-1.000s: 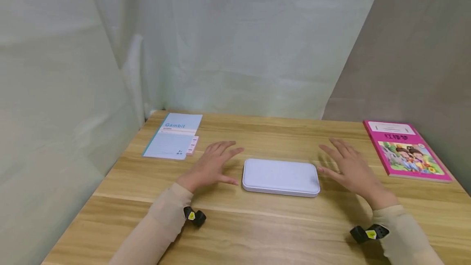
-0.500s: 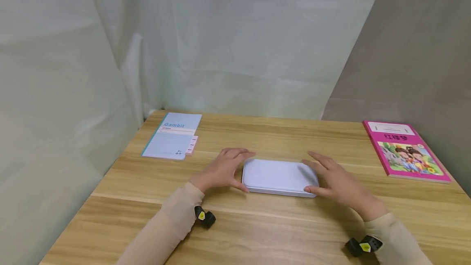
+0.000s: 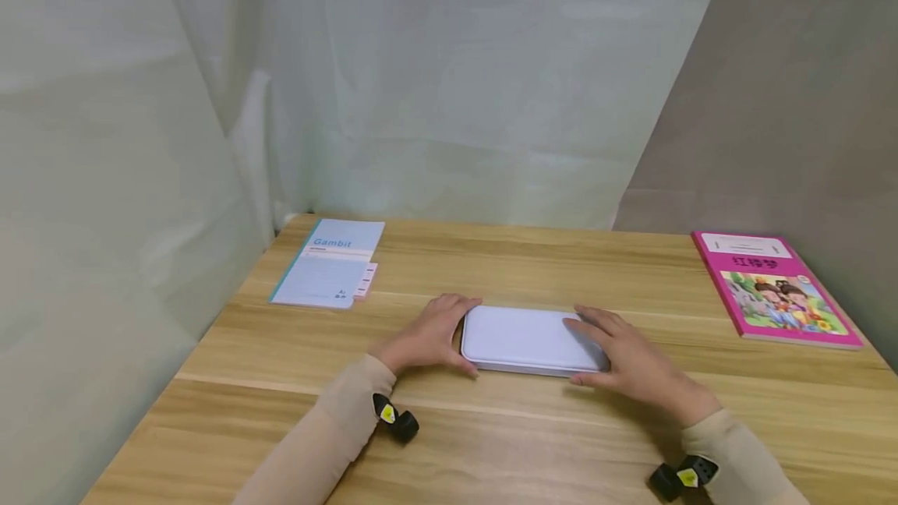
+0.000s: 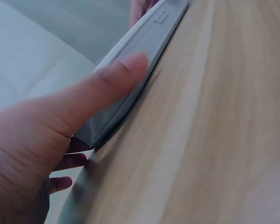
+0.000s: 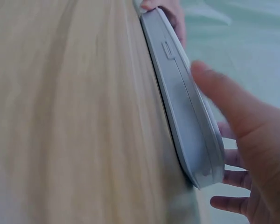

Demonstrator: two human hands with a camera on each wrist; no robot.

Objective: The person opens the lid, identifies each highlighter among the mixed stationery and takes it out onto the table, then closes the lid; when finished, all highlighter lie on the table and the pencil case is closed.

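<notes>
A flat pale-lavender case [image 3: 526, 337] with rounded corners lies on the wooden table. In both wrist views a seam and a small latch tab show along its front side. My left hand [image 3: 431, 333] is at the case's left end, thumb by the front corner and forefinger by the back corner. At the other end, my right hand [image 3: 631, 361] has its fingers over the top right corner and its thumb low in front. The right wrist view shows the right thumb [image 5: 228, 95] apart from the front face, with the other fingers spread past the end. Firm contact is unclear.
A light-blue "Gambit" notebook [image 3: 326, 263] lies at the back left, with a pink tabbed pad [image 3: 365, 282] partly under it. At the right edge lies a pink picture-cover book [image 3: 775, 287]. Pale cloth [image 3: 456, 84] hangs behind the table.
Both hands have moved inward from either side to the ends of the case. The right fingers now reach over its top. The case stays where it was.
</notes>
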